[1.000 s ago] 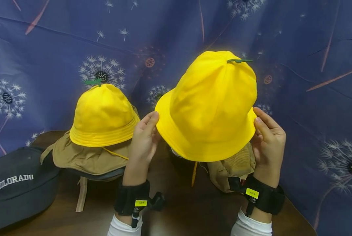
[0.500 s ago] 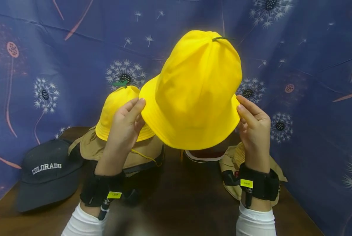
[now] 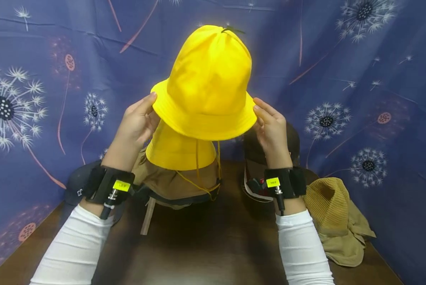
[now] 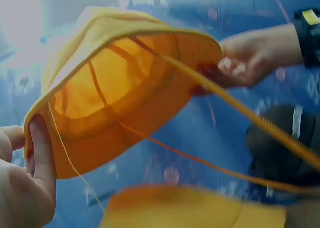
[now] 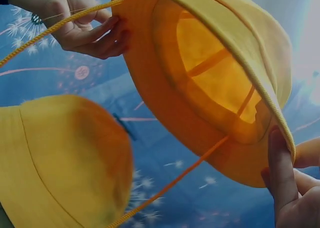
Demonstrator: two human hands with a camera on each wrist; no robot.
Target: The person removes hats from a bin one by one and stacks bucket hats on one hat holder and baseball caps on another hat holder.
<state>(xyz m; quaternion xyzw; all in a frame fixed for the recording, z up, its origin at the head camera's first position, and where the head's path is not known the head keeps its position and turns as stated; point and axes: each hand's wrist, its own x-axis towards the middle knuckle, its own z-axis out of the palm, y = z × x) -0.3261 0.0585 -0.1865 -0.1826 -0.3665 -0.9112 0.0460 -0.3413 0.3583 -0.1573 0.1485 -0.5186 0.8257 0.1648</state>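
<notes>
A yellow bucket hat (image 3: 209, 83) with a small dark green sprout on its crown is held up between both hands. My left hand (image 3: 136, 122) pinches its brim on the left, and my right hand (image 3: 271, 128) pinches the brim on the right. Both wrist views look up into the hat's hollow underside, where a yellow chin cord (image 4: 220, 93) hangs down. Below and behind it, a second yellow bucket hat (image 3: 180, 152) sits on top of a tan hat (image 3: 173, 184). The held hat overlaps that second hat's crown in the head view; the right wrist view shows the crown beneath.
A dark cap (image 3: 78, 182) stands at the left, partly behind the left wrist. Behind the right wrist is a dark brown cap (image 3: 293, 144). A tan hat with a ribbed crown (image 3: 328, 206) lies at the table's right. A blue dandelion-print cloth (image 3: 377, 79) hangs behind the brown table (image 3: 195, 253).
Both hands have carried the yellow bucket hat left and up, from the right side to over the other yellow hat. The head view has turned rightward. The grip on the brim stays the same.
</notes>
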